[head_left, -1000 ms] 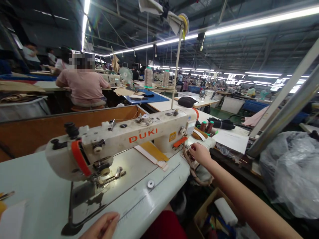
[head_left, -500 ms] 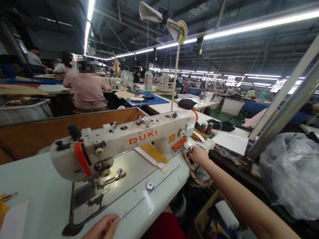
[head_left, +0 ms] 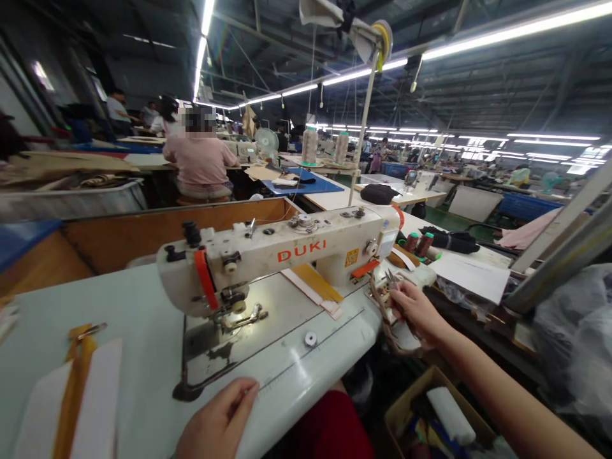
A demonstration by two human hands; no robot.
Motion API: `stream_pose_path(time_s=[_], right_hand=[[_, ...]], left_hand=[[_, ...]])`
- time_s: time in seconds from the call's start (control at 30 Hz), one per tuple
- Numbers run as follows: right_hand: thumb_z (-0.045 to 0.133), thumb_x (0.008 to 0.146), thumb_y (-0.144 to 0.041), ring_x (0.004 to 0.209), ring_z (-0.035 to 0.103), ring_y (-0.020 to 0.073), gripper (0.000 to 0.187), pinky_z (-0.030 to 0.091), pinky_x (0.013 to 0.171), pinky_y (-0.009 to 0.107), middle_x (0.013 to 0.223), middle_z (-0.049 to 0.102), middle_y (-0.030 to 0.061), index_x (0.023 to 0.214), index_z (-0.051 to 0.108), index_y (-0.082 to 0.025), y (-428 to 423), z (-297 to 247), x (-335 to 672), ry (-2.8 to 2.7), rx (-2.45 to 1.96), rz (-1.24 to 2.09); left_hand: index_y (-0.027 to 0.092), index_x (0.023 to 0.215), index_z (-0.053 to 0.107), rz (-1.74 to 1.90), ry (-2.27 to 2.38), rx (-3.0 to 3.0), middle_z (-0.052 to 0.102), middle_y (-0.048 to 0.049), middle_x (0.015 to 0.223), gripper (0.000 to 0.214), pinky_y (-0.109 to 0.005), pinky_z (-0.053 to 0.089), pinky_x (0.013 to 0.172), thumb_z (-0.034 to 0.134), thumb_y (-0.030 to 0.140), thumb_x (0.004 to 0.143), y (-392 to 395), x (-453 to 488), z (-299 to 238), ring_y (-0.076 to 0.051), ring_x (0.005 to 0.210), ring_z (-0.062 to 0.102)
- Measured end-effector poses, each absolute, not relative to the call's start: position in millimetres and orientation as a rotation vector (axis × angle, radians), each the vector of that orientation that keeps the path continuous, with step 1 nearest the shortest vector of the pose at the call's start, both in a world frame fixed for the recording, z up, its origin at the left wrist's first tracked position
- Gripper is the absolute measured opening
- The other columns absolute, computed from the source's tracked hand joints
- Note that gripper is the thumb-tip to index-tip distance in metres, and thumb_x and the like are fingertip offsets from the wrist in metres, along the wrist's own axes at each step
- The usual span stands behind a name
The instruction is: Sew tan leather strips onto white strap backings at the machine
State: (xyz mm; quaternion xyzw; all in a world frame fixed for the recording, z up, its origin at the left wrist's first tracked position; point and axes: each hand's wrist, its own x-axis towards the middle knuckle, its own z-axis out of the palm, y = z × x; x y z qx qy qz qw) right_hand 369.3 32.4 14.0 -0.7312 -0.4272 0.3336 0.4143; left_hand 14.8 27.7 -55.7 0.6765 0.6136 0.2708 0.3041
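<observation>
A white DUKI sewing machine [head_left: 296, 252] stands on the pale table [head_left: 124, 319] in front of me. My right hand [head_left: 415, 306] reaches to the table's right end beside the machine's base, fingers pinched on small metal snips [head_left: 393, 279] over a pile of brown straps [head_left: 385, 312]. My left hand [head_left: 217, 424] rests on the table's near edge, fingers loosely curled, holding nothing that I can see. White and tan cut pieces [head_left: 71, 398] lie at the near left. A bobbin [head_left: 310, 338] sits on the table near the ruler marks.
A cardboard box [head_left: 430, 414] of rolls and scraps sits on the floor at my right. Thread cones [head_left: 310, 145] stand behind the machine. A person in a pink shirt [head_left: 199, 162] sits with their back to me at another table. Plastic-wrapped bundles [head_left: 578, 338] lie at far right.
The view has swung left, so the machine sits further right in frame. My right hand has lifted slightly at the table's right end and now pinches the snips. My left hand has slid further onto the table.
</observation>
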Motion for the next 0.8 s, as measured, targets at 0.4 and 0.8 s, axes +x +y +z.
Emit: stream_pose_path(time_s=[0.4, 0.8], right_hand=[[0.021, 0.098, -0.054, 0.031, 0.013, 0.0031, 0.054, 0.006, 0.035, 0.016, 0.047, 0.028, -0.01, 0.074, 0.052, -0.017, 6.5, -19.3, 225.8, -0.725, -1.369, 2.204], [0.017, 0.102, -0.043, 0.029, 0.02, 0.0032, 0.05, 0.011, 0.033, 0.014, 0.048, 0.034, -0.0088, 0.073, 0.048, -0.017, 14.2, -25.9, 201.6, -0.694, -1.515, 2.215]], left_hand=[[0.024, 0.073, 0.065, 0.778, 1.552, 1.768, 0.067, 0.0015, 0.064, 0.026, -0.026, 0.042, 0.061, 0.047, 0.041, 0.081, 18.4, 19.7, -50.4, -0.019, 0.063, 0.062], [0.024, 0.077, 0.068, 0.811, 1.499, 1.757, 0.07, 0.0, 0.07, 0.028, -0.026, 0.045, 0.063, 0.048, 0.042, 0.081, 18.5, 19.7, -52.0, -0.02, 0.066, 0.063]])
